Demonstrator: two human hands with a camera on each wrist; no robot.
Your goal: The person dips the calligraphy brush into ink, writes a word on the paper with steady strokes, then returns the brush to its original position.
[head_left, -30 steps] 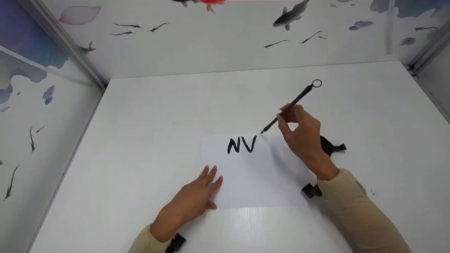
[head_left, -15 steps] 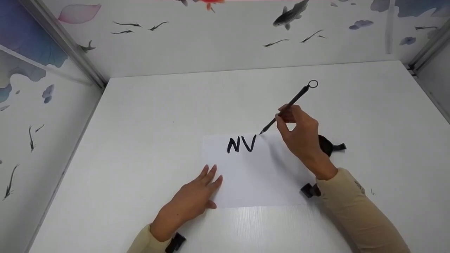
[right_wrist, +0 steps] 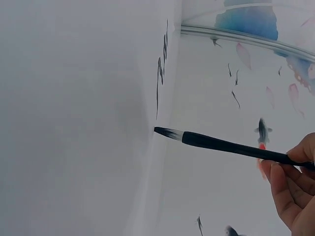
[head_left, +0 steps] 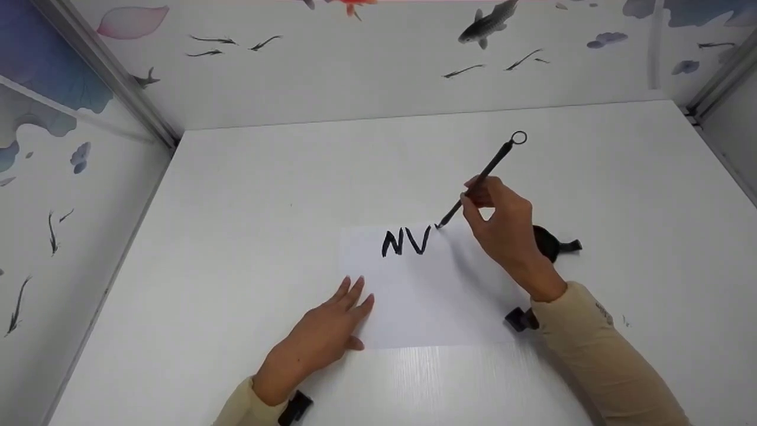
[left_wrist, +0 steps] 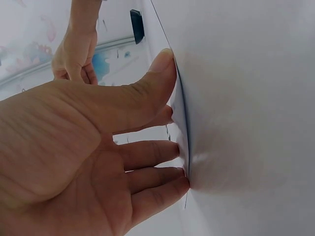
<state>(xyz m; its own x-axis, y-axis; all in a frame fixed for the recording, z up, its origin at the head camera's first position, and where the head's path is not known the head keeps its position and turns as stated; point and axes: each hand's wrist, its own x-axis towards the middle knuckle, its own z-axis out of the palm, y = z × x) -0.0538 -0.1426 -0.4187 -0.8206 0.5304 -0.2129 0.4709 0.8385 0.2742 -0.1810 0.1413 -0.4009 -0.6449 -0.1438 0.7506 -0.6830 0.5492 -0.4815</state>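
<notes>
A: What is the right hand doing?

B: It is grasping a dark brush, pinching the handle between thumb and fingers. The brush is slanting, its looped end pointing up toward the table's far right corner.

A: And its tip?

B: The bristles are pointing down at the top edge of the white paper, just right of the letter V. I can't tell whether they are touching. The letter N is sitting left of the V, both in black.

A: Where is the paper lying?

B: On the white table, about midway between its left and right edges and well apart from its far edge.

A: The left hand?

B: It is gripping nothing; its fingers are spreading out, with the fingertips resting at the paper's left edge.

A: Anything nearby?

B: A dark object is lying between the paper and the table's right edge, partly hiding behind the right hand. Beyond the table's far edge, a wall is showing painted fish.
</notes>
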